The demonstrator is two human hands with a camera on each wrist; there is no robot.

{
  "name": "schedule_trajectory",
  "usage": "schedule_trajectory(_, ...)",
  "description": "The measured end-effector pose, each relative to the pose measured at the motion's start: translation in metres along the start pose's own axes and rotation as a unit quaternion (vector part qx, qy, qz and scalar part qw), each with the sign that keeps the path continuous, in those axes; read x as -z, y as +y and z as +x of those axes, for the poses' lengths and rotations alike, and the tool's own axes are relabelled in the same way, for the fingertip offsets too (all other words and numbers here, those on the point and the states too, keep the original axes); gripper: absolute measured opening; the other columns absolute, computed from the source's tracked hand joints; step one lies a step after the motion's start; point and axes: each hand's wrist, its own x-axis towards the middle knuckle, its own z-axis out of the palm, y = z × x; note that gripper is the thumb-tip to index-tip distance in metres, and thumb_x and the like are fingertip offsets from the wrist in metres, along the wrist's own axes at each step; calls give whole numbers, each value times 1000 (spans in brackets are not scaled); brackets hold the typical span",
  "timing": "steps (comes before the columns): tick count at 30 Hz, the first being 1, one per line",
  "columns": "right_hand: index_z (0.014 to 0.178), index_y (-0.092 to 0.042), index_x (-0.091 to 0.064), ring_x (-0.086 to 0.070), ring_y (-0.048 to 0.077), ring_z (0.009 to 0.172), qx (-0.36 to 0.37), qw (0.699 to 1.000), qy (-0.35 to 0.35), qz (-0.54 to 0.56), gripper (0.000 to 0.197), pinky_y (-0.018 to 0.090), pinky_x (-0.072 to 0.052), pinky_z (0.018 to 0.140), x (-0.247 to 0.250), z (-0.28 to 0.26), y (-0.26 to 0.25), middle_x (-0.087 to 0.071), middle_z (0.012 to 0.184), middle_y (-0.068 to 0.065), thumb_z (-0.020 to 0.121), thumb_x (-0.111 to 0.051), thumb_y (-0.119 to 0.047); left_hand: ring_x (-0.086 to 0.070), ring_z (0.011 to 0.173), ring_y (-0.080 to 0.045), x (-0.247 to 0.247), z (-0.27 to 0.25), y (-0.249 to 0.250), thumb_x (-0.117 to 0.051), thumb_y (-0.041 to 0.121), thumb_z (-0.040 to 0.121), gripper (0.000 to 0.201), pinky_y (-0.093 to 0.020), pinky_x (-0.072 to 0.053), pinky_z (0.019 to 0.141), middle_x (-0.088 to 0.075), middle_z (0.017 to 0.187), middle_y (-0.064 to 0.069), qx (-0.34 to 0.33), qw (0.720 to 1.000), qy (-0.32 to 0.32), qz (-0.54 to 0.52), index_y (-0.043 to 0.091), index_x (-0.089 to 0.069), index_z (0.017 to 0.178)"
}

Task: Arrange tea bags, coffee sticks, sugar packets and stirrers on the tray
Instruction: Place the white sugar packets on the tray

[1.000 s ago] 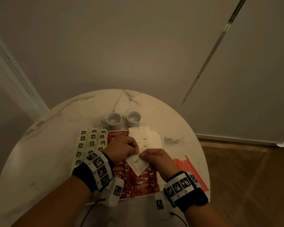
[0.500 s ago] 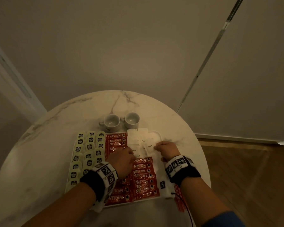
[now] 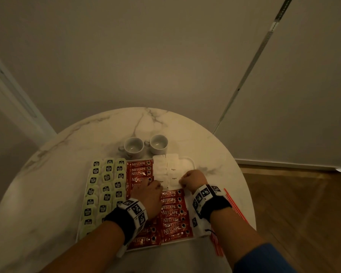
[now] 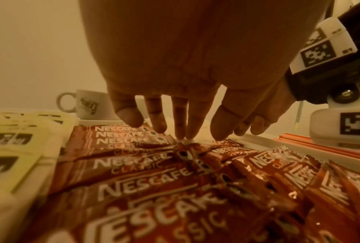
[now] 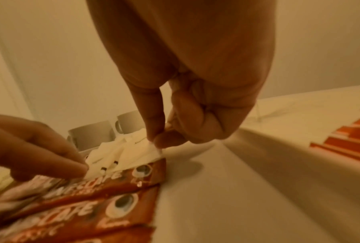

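Both hands at the sugar packets on the tray.
Right hand (image 5: 187, 115) pinches a corner of a white sugar packet (image 5: 142, 152) lying flat on the tray (image 3: 191, 161); left hand (image 3: 148, 194) fingers straight and spread, fingertips (image 4: 180, 134) pressing packet edges beside the coffee sticks (image 3: 173, 211).

The right hand (image 5: 187, 115) pinches a white sugar packet's (image 5: 148, 149) corner just beyond the red coffee sticks (image 5: 104, 194); left fingertips (image 5: 75, 167) press its other end.

The round marble table (image 3: 53, 186) carries a white tray (image 3: 191, 161), two cups (image 3: 133, 148) and red stirrers (image 3: 231, 201).
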Motion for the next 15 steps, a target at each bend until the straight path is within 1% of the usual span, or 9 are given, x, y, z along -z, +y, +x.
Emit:
schedule_trajectory(3,60,-15,-58,-59,19,75,10,999,6,-45,22,25,-46,65,-1,0,-1,-65,79,7,80,-67,-13,-25,132,-23,-2,1,0,-45,35,92,52,-44,-32,107,-32,147,7,-2,1000,1,0,25,-36,142)
schedule_trajectory(7,77,-11,-65,-61,20,82,18,997,10,-80,7,26,-45,68,-1,0,-3,-67,87,8,82,-64,-15,-27,130,-23,-3,3,0,-45,35,92,51,-44,-33,105,-34,145,7,-4,1000,5,1,26,-38,141)
schedule_trajectory(10,82,-9,-66,-63,21,85,23,994,7,-104,14,28,-48,69,0,-1,-5,-68,91,9,83,-65,-24,-27,130,-23,-3,3,1,-45,35,91,51,-44,-34,104,-34,144,6,-1,1000,5,2,25,-39,140)
schedule_trajectory(11,80,-10,-64,-63,22,84,25,994,5,-108,19,29,-49,69,-1,-1,-5,-68,89,9,83,-66,-28,-27,130,-23,-3,3,1,-45,35,91,51,-45,-34,104,-34,144,6,0,1000,5,2,25,-39,140)
schedule_trajectory(13,71,-13,-58,-61,21,77,24,993,-2,-113,29,29,-48,66,-3,0,-6,-64,82,7,82,-69,-37,-27,130,-23,-2,4,2,-45,35,91,51,-45,-34,105,-34,144,6,-1,1000,6,0,25,-39,140)
schedule_trajectory(15,64,-15,-51,-57,20,73,12,993,0,-114,36,27,-44,60,-6,3,-8,-61,79,6,81,-71,-41,-26,130,-23,-2,4,2,-45,35,91,51,-45,-33,105,-34,145,6,-3,1000,6,0,25,-39,141)
